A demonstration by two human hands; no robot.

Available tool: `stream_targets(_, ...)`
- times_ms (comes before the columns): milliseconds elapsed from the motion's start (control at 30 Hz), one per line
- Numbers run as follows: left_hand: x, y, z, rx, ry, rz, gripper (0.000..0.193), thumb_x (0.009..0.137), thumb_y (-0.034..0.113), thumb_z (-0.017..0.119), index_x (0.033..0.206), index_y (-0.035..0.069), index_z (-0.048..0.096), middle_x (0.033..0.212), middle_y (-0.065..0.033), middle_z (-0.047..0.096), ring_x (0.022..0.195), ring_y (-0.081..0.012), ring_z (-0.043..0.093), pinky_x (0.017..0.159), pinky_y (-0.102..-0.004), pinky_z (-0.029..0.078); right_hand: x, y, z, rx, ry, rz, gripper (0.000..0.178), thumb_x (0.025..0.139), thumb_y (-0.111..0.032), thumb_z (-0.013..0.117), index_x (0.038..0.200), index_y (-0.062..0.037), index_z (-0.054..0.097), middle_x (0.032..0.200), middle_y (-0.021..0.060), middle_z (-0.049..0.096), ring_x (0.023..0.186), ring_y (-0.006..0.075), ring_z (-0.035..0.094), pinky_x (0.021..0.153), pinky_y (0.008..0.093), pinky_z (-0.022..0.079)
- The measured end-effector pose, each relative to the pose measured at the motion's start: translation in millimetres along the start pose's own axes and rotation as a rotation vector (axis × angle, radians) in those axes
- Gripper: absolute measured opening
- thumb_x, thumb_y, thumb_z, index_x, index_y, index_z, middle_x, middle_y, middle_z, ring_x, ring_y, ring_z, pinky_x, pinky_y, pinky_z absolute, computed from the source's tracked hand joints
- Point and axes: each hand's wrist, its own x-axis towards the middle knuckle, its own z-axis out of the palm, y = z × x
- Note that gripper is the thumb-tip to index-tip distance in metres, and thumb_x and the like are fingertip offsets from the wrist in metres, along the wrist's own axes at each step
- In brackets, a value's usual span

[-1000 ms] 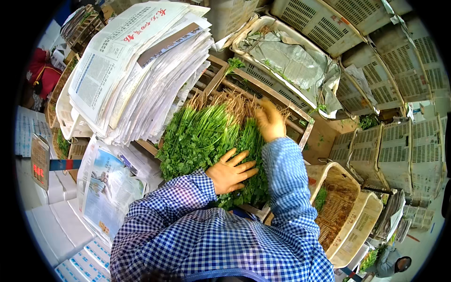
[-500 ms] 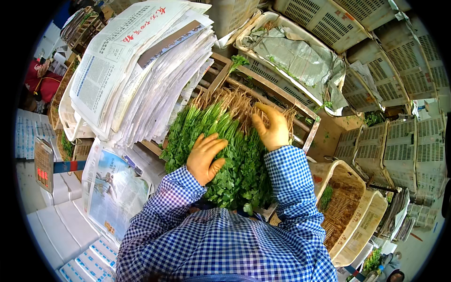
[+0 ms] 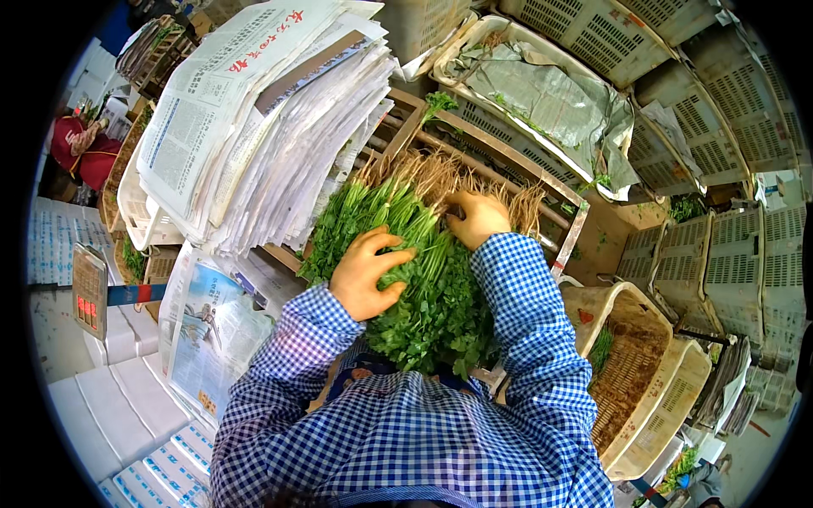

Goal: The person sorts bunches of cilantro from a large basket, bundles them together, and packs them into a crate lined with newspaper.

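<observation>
A wide pile of leafy coriander lies on a rusty metal rack in front of me, its brown roots pointing away and its leaves toward my body. My left hand rests on the left part of the greens, fingers bent but apart. At the upper right, where the stems meet the roots, my right hand has its fingers curled down around some stems. Its fingertips are partly sunk among them.
A tall stack of newspapers stands at the left beside the greens. Beyond the rack is a crate lined with grey sheeting. A soil-stained crate sits at the right. White boxes and a small scale display are at the left.
My right hand has moved left and slightly nearer, its fingers curling in on the stems. My left hand stays on the greens, turned a little. The view has shifted slightly.
</observation>
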Motion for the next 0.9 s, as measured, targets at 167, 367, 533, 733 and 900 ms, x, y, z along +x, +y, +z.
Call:
stream_targets(167, -4.0, -11.0, 2.2, -0.016, -0.047, 0.043, 0.050, 0.077, 0.013, 0.079, 0.126, 0.013, 0.068, 0.140, -0.0165, 0.054, 0.143, -0.0416, 0.039, 0.119, -0.0554, 0.035, 13.5, 27.8, 28.7, 0.322, 0.293, -0.019, 0.046, 0.095, -0.026, 0.068, 0.136, -0.0064, 0.062, 0.131, 0.0189, 0.067, 0.119, 0.0342, 0.065, 0.104, 0.0448, 0.051)
stream_targets(367, 3.8, 8.4, 23.6, 0.253, -0.093, 0.091, 0.044, 0.084, 0.029, 0.071, 0.125, 0.014, 0.067, 0.137, -0.0123, 0.058, 0.142, -0.0357, 0.041, 0.117, -0.0655, 0.027, 37.9, -13.2, 49.1, 0.546, 0.305, -0.166, 0.057, 0.099, -0.040, 0.064, 0.145, -0.0073, 0.054, 0.145, 0.0226, 0.055, 0.136, 0.0391, 0.051, 0.115, 0.0462, 0.040)
stream_targets(533, -14.4, 7.9, 22.6, 0.275, -0.164, 0.130, 0.042, 0.091, 0.033, 0.068, 0.127, 0.013, 0.065, 0.146, -0.0107, 0.052, 0.147, -0.0347, 0.034, 0.120, -0.0672, 0.021, 32.6, -25.1, 41.6, 0.198, 0.077, -0.204, 0.052, 0.100, -0.043, 0.061, 0.137, -0.0067, 0.060, 0.137, 0.0187, 0.060, 0.123, 0.0382, 0.059, 0.106, 0.0475, 0.047)
stream_targets(733, -11.8, 1.4, 36.0, 0.292, -0.142, 0.167, 0.044, 0.089, 0.036, 0.070, 0.127, 0.015, 0.064, 0.143, -0.0085, 0.053, 0.146, -0.0333, 0.035, 0.119, -0.0695, 0.019, 28.5, -55.2, 3.1, -0.036, 0.339, -0.246, 0.056, 0.093, -0.045, 0.069, 0.134, -0.0078, 0.062, 0.139, 0.0165, 0.061, 0.125, 0.0353, 0.060, 0.105, 0.0472, 0.048)
stream_targets(900, -12.9, -5.9, 43.7, 0.236, -0.036, 0.207, 0.041, 0.089, 0.039, 0.069, 0.122, 0.015, 0.068, 0.136, -0.0097, 0.060, 0.140, -0.0354, 0.043, 0.119, -0.0703, 0.018, 38.9, -119.4, 39.1, -0.386, 0.182, -0.364, 0.056, 0.088, -0.045, 0.075, 0.131, -0.0085, 0.067, 0.140, 0.0162, 0.061, 0.133, 0.0348, 0.054, 0.119, 0.0527, 0.032)
